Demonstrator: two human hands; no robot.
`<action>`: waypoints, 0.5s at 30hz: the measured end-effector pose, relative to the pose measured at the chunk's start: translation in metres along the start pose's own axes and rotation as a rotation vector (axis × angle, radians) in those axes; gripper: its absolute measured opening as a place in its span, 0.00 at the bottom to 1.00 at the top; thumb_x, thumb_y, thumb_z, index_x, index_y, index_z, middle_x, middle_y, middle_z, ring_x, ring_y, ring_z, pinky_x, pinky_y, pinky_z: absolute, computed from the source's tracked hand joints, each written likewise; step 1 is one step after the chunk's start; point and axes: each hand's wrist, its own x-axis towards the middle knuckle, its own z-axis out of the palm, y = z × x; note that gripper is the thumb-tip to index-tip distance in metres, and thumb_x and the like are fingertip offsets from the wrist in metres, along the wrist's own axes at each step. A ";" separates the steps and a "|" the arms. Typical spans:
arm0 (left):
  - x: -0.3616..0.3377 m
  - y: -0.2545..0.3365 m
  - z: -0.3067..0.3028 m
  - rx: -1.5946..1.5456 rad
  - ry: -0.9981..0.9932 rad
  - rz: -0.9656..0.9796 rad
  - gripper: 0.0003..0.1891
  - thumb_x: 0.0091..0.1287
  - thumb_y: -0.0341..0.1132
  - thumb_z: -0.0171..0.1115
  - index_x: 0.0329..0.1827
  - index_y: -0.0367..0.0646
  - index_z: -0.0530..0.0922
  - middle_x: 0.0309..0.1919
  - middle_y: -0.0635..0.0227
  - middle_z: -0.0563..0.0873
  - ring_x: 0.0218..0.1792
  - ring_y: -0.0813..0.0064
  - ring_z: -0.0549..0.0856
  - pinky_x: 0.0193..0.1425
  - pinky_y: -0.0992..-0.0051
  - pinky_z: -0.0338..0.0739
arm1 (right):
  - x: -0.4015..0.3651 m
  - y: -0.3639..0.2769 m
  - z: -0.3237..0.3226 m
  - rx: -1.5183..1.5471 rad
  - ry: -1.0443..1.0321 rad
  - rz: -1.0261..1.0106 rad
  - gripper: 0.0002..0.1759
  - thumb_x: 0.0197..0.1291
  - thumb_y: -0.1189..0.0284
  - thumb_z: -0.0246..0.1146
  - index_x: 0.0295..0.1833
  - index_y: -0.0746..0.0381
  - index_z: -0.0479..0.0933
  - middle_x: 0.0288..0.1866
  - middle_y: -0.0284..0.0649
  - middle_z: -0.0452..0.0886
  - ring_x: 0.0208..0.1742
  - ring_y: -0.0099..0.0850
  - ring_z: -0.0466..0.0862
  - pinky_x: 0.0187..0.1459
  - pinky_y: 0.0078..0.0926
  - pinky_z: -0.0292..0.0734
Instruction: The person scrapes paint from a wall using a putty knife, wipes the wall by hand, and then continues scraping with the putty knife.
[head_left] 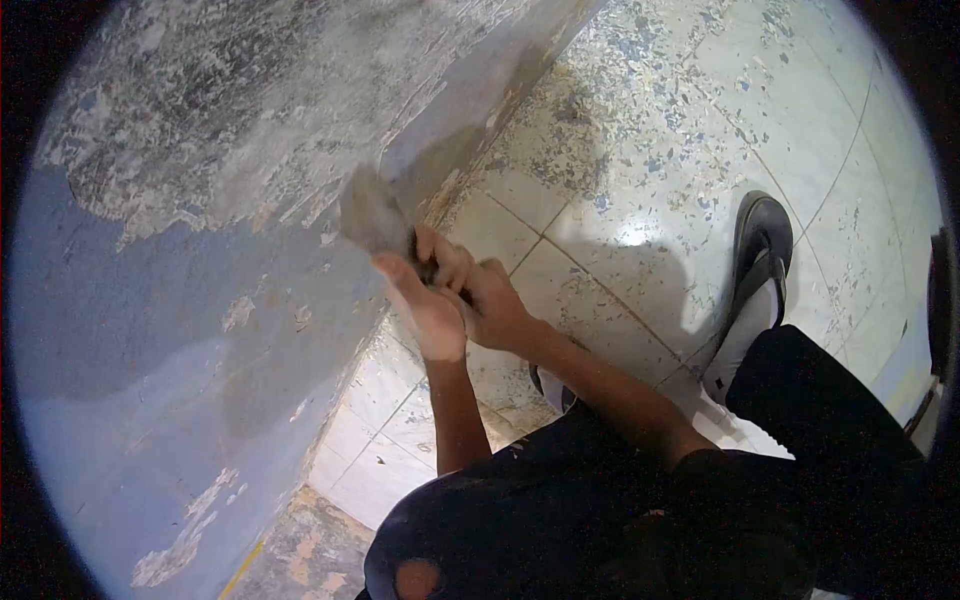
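Both hands are together on a paint scraper [372,212], whose wide grey blade is blurred and lies over the wall at the border of its bare patch. My left hand [430,315] is closed around the handle from the near side, thumb pointing toward the blade. Close against it, my right hand [495,305] grips the same dark handle with bent fingers. Most of the handle is hidden by the fingers. Blue paint [150,300] covers the lower part of the wall, while a rough grey scraped area [230,110] spreads above it.
Paint flakes [650,110] litter the white tiled floor [620,310], thickest along the wall's foot. My right foot in a dark sandal [765,235] stands on the tiles. My bent knee [450,530] is close to the wall. Shadows fall on wall and floor.
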 end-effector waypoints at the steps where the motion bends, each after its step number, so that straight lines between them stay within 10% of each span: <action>1: 0.006 0.011 0.005 0.082 -0.085 0.029 0.31 0.65 0.67 0.36 0.28 0.43 0.61 0.16 0.75 0.59 0.17 0.83 0.57 0.21 0.81 0.53 | 0.011 -0.013 -0.001 -0.008 0.005 0.051 0.13 0.56 0.64 0.59 0.31 0.64 0.73 0.26 0.50 0.75 0.26 0.48 0.72 0.33 0.42 0.63; 9: -0.015 -0.011 -0.007 -0.008 0.070 -0.101 0.31 0.64 0.66 0.42 0.30 0.41 0.62 0.18 0.76 0.59 0.17 0.84 0.58 0.20 0.82 0.54 | -0.015 -0.019 -0.006 0.156 -0.043 0.254 0.14 0.56 0.64 0.58 0.28 0.65 0.72 0.21 0.51 0.73 0.24 0.51 0.73 0.31 0.42 0.64; 15: -0.005 -0.006 -0.012 -0.031 0.114 -0.103 0.32 0.60 0.69 0.44 0.29 0.42 0.65 0.19 0.75 0.63 0.16 0.83 0.61 0.16 0.82 0.56 | -0.010 0.010 0.017 -0.013 0.050 -0.101 0.06 0.53 0.74 0.59 0.29 0.62 0.68 0.28 0.46 0.76 0.24 0.46 0.76 0.25 0.33 0.68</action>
